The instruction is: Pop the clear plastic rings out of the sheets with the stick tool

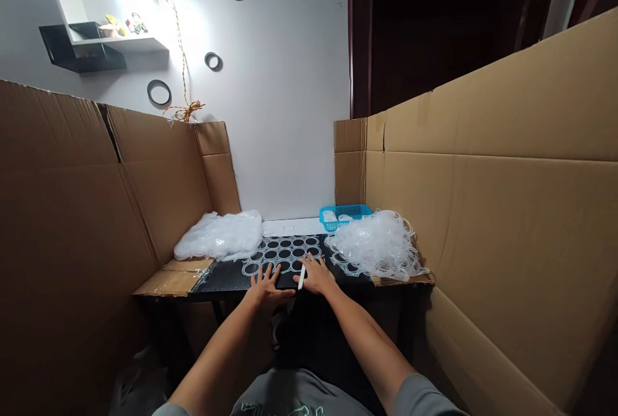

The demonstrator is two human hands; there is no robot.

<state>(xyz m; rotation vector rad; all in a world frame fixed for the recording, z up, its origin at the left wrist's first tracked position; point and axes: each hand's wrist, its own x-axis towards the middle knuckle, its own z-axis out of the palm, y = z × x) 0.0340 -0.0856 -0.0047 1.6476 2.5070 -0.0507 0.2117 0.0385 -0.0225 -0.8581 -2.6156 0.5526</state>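
A translucent sheet of joined plastic rings lies flat on the black tabletop. My left hand rests at the sheet's near edge with fingers spread, pressing down on it. My right hand lies beside it and holds a thin white stick-like tool, its tip pointing toward the near edge. Both forearms reach forward from the bottom of the view.
A heap of clear plastic in a bag sits at the left. A tangled pile of loose rings lies at the right, with a blue basket behind it. Tall cardboard walls flank the table on both sides.
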